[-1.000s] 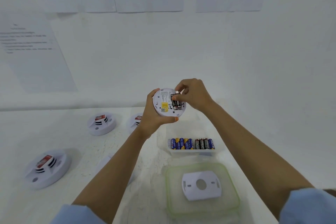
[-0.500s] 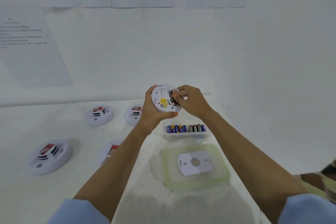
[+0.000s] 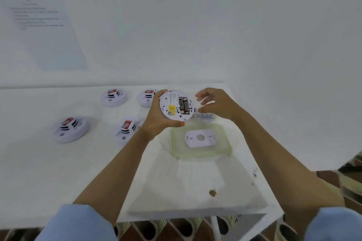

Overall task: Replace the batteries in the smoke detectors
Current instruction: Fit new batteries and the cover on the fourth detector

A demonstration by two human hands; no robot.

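Observation:
My left hand (image 3: 156,118) holds a round white smoke detector (image 3: 172,111) up with its back toward me. Two black batteries (image 3: 184,105) sit side by side in its open compartment, beside a yellow label. My right hand (image 3: 216,103) hovers just to the right of the detector, fingers apart and holding nothing. A small clear box of spare batteries (image 3: 204,116) is mostly hidden behind my right hand. The detector's white mounting plate (image 3: 200,138) lies on a green-rimmed lid (image 3: 225,147).
Several other white smoke detectors with red labels rest face up on the white table: (image 3: 114,97), (image 3: 147,98), (image 3: 70,129), (image 3: 128,130). Printed sheets hang on the wall behind. The table's front edge (image 3: 195,214) is near me, with patterned floor below.
My right hand has come off the battery compartment and opened to the right. Both batteries now show in the detector. The view has tilted down.

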